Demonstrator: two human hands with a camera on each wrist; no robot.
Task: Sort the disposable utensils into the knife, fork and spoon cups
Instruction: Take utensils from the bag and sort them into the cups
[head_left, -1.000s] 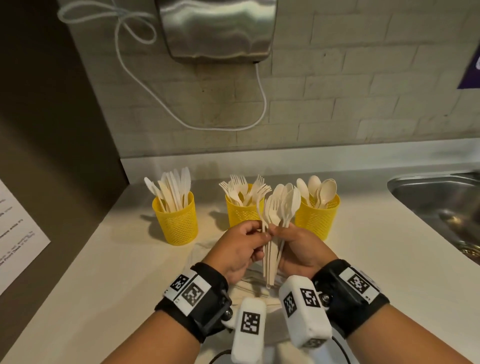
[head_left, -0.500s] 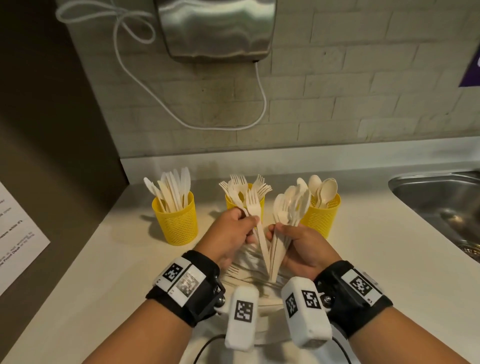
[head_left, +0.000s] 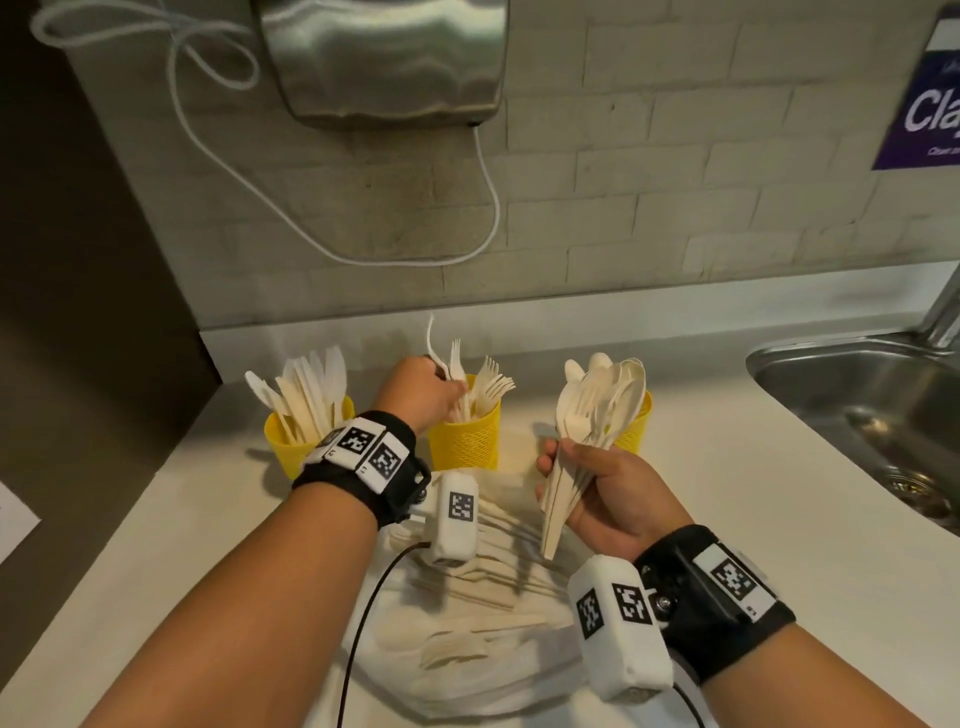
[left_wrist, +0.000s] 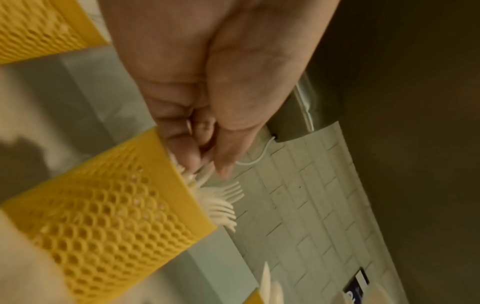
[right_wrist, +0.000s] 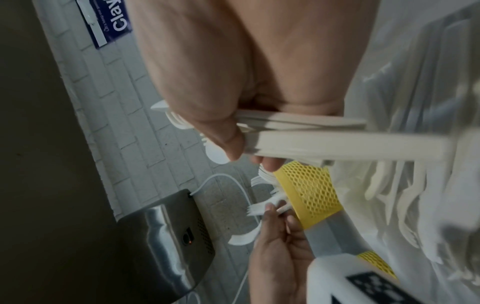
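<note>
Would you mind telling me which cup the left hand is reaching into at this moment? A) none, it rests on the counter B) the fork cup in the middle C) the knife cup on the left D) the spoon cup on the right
B: the left hand pinches a fork at the rim of the middle fork cup, while the right hand grips a bundle of utensils in front of the spoon cup.

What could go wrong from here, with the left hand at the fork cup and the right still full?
1. The left hand pushes a fork into the crowded, light-looking fork cup; the cup might tip.
2. The right hand grips a loosely fanned bundle of utensils; some could slip onto the unsorted pile.
</note>
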